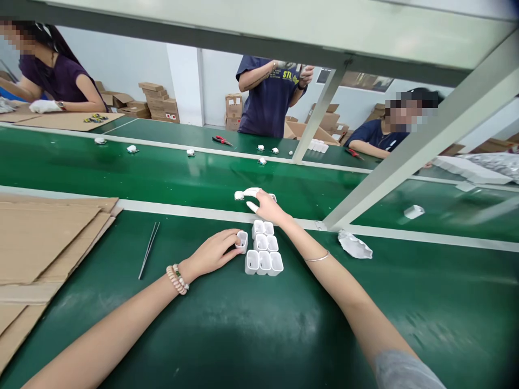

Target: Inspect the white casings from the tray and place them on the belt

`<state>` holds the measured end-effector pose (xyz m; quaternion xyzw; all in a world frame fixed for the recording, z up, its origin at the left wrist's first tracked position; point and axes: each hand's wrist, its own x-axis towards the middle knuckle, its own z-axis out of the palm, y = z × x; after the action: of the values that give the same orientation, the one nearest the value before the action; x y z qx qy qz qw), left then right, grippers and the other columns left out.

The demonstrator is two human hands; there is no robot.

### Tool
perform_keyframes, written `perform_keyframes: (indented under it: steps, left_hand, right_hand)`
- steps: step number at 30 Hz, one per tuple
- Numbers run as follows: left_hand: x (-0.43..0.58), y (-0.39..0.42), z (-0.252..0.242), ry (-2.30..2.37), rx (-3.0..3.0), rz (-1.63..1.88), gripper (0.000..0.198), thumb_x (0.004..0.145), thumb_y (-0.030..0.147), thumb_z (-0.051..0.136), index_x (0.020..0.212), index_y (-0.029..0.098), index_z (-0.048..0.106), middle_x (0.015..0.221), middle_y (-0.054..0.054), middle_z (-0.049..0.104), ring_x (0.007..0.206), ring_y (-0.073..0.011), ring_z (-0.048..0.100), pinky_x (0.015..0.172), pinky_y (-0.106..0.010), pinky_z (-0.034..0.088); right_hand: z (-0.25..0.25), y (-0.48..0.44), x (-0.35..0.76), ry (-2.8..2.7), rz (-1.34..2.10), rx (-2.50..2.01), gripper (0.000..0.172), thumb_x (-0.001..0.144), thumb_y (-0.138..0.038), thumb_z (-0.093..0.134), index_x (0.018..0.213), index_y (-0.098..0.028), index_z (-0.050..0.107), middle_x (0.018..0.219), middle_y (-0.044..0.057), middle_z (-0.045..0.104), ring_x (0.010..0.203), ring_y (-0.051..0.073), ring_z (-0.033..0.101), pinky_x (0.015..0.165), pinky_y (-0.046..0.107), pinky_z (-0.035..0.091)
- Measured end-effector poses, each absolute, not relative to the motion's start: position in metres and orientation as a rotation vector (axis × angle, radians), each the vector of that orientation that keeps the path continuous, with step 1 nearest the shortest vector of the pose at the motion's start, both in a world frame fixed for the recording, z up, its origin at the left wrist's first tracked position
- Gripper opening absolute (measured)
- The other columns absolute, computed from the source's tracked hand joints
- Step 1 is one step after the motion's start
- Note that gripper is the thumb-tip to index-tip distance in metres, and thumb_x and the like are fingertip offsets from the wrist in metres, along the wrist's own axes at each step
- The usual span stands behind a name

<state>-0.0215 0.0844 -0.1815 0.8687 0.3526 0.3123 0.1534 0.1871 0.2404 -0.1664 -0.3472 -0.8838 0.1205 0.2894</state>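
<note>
My left hand holds a small white cup-like housing between thumb and fingers, its open end up. Just right of it, several similar white housings stand in rows on the green bench. My right hand reaches over the bench's far rail to the green belt, with white covers on some fingertips. Its thumb and fingers are apart, and the fingertips are beside a small white part. Another white part lies partly hidden behind this hand.
Tweezers and stacked cardboard lie to the left. A crumpled white piece lies right, near a slanted metal post. Small white parts dot the belt. Three people are across it, with red-handled pliers nearby.
</note>
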Motion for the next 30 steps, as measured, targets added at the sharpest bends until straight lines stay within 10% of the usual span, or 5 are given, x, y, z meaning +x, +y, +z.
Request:
perform_keyframes:
  steps: [10,21,30]
  left_hand:
    - [-0.025,0.086,-0.185,1.132,2.352,1.09,0.029,0.09,0.027,0.059,0.117,0.022,0.051,0.115,-0.009,0.061,0.106,-0.0225,0.061,0.091,-0.04,0.052]
    - [-0.026,0.091,-0.188,1.127,2.115,1.3,0.037,0.085,0.024,0.063,0.118,0.023,0.047,0.114,-0.009,0.056,0.108,-0.0227,0.06,0.096,-0.044,0.053]
    - [-0.028,0.098,-0.187,1.014,1.956,1.473,0.035,0.082,0.021,0.066,0.114,0.021,0.051,0.114,-0.009,0.053,0.11,-0.0206,0.056,0.1,-0.043,0.05]
  right_hand:
    - [-0.188,0.267,0.186,-2.296,0.494,-1.2,0.059,0.082,-0.01,0.054,0.141,-0.011,0.043,0.139,0.017,0.052,0.128,0.023,0.051,0.109,0.042,0.04]
    - [-0.194,0.267,0.197,-2.315,0.335,-1.457,0.01,0.08,-0.022,0.065,0.085,-0.013,0.065,0.114,0.016,0.063,0.11,0.03,0.056,0.095,0.046,0.042]
    - [-0.19,0.262,0.208,-2.294,0.29,-1.443,0.032,0.082,-0.03,0.066,0.11,-0.015,0.066,0.111,0.014,0.065,0.114,0.031,0.053,0.098,0.049,0.038]
